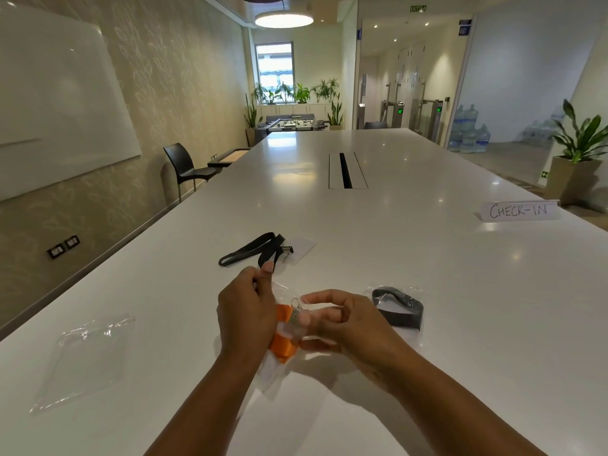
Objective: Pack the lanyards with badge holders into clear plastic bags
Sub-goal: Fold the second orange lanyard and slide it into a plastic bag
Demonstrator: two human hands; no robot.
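Just above the white table (394, 258), both hands work on one clear plastic bag (273, 370). My left hand (245, 311) grips the bag at its left side, thumb raised. An orange lanyard (283, 343) with a metal clip and badge holder sits bunched in the bag's mouth, and my right hand (342, 319) pinches it there. Beyond my hands lies a black lanyard (253, 250) with a clear badge holder (301, 246), loose on the table. To the right rests a grey lanyard inside a clear bag (399, 307). A flat clear bag with nothing in it (85, 357) lies at the left.
A folded paper sign reading CHECK-IN (519, 210) stands at the right. A cable slot (346, 171) is set into the table's middle. A black chair (186, 167) stands by the left edge, and a potted plant (575, 159) beyond the right edge.
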